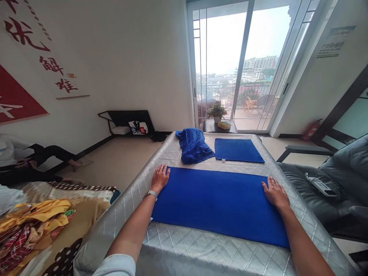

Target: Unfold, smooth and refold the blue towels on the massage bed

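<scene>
A long blue towel (215,203) lies spread flat across the silvery quilted table cover (195,239). My left hand (160,178) rests flat on its far left corner, fingers stretched out. At the far right corner, my right hand (276,193) lies with its fingers extended along the edge. Neither hand grips the cloth. Beyond the towel, a crumpled blue cloth (195,146) sits in a loose heap on the left. To the right of the heap is a flat, folded blue towel (238,150) with a small white tag at its near edge.
Colourful clothes (31,230) are piled on a low bed at the left, where a seated person (31,157) is partly visible. On the right stands a dark armchair (304,184) with a power strip (321,186) on it. Past the table, a chair (207,126) holds a potted plant (217,112).
</scene>
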The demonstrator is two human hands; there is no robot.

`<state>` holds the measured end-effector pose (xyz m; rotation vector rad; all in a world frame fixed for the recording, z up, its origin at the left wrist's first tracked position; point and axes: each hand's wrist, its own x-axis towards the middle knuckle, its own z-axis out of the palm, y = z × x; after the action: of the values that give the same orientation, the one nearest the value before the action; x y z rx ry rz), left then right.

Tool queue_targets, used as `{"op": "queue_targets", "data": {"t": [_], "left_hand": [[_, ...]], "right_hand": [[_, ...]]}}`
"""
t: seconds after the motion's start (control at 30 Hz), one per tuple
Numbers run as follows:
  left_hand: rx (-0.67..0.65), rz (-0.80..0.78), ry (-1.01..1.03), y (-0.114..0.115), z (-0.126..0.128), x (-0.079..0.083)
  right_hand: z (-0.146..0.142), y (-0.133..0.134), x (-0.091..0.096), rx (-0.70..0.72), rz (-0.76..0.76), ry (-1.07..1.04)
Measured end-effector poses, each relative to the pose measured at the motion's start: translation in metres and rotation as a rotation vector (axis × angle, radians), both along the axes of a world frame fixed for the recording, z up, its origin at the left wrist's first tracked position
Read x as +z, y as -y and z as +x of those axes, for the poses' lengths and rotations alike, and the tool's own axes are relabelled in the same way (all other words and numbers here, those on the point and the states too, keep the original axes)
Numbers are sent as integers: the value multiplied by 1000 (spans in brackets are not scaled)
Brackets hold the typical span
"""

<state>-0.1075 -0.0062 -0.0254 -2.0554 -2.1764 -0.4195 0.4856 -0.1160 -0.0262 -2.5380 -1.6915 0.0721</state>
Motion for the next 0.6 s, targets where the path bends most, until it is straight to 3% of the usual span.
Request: {"op": "queue_targets", "data": {"t": [0.1, 0.2, 0.47, 0.6], "left_hand": [[-58, 108, -72, 9, 9, 11], [-147, 119, -123, 21, 36, 20], [-556, -51, 39, 46, 186, 19], [-627, -116, 61, 46, 231, 9]], "right_hand": [[-1, 2, 2, -4, 11, -10], [-2, 2, 1, -9, 21, -15], [-3, 2, 2, -7, 22, -1], [-4, 2, 3, -7, 8, 11]]}}
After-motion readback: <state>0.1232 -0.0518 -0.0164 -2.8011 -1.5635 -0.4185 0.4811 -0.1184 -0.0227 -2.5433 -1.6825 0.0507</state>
